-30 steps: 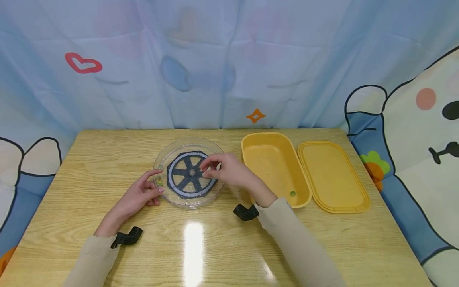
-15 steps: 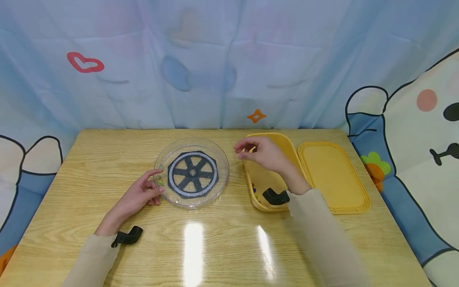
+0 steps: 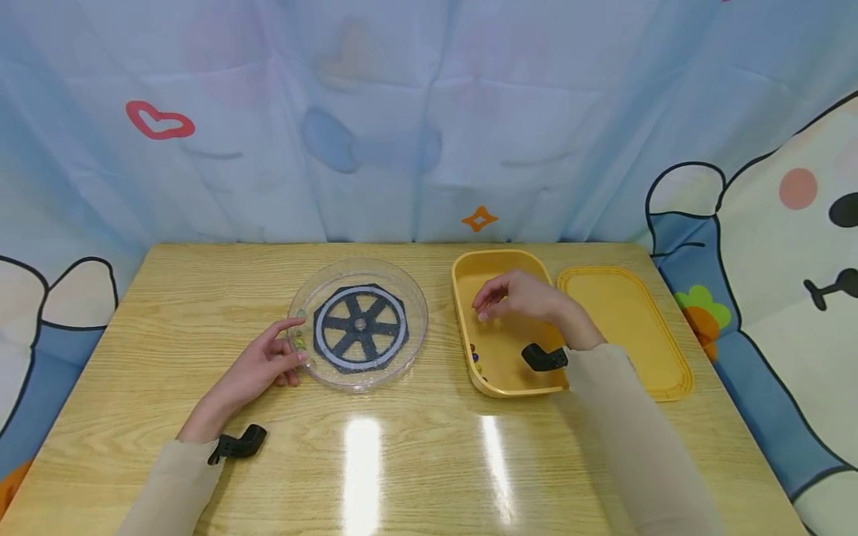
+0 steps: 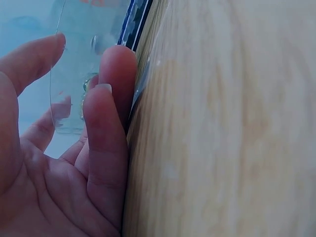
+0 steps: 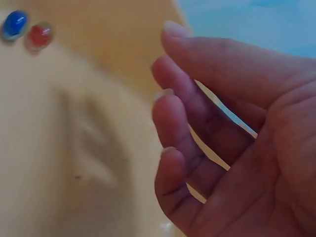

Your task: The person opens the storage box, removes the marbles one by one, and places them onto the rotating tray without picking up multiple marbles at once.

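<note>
Clear dish (image 3: pixel 417 321), between hands (image 3: pixel 263 361) (image 3: pixel 519 298), touching left

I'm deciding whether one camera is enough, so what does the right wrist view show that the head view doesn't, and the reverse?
Only the right wrist view shows the palm side of the right hand.

Only the head view shows the left hand at the clear round dish, and the yellow lid.

Both share the right hand, the yellow tray and the blue bead; the red bead beside it is hard to make out from the head.
</note>
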Demonstrator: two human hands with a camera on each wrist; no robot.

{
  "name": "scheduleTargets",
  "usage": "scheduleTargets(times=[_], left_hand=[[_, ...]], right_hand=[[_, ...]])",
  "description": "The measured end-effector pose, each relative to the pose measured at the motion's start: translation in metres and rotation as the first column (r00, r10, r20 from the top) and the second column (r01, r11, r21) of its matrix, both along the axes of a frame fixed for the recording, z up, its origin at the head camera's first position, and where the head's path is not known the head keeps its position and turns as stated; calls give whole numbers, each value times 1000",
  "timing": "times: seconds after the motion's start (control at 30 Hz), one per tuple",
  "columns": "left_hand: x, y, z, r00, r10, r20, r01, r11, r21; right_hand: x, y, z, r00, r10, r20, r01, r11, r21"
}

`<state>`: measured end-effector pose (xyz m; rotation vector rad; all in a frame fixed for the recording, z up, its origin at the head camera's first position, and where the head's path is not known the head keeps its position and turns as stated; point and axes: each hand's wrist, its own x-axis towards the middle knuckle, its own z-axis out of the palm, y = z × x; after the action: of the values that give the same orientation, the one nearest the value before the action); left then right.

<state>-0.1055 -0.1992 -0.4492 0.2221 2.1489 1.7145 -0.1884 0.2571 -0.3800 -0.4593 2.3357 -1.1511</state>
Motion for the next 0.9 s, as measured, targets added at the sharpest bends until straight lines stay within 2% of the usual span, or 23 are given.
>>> scheduleTargets(times=[0.23,0.37,0.57,0.9], left_hand=[[0,1,-2,1000,0,3,0,1000,9],[1,1,-1,1000,2,1,-2,1000,16],[1,2,1,1000,5,0,-5,1000,-1],[2,2,2,1000,5,-4,-5,1000,-5]], right_hand=[[1,2,-16,984,142,106,-148,988,48],[2,0,-22,974,181,135,-191,979,64],[3,-8,-27,976,185,116,-199,972,123],[6,-20,-24,977,184,112,-203,959,200]])
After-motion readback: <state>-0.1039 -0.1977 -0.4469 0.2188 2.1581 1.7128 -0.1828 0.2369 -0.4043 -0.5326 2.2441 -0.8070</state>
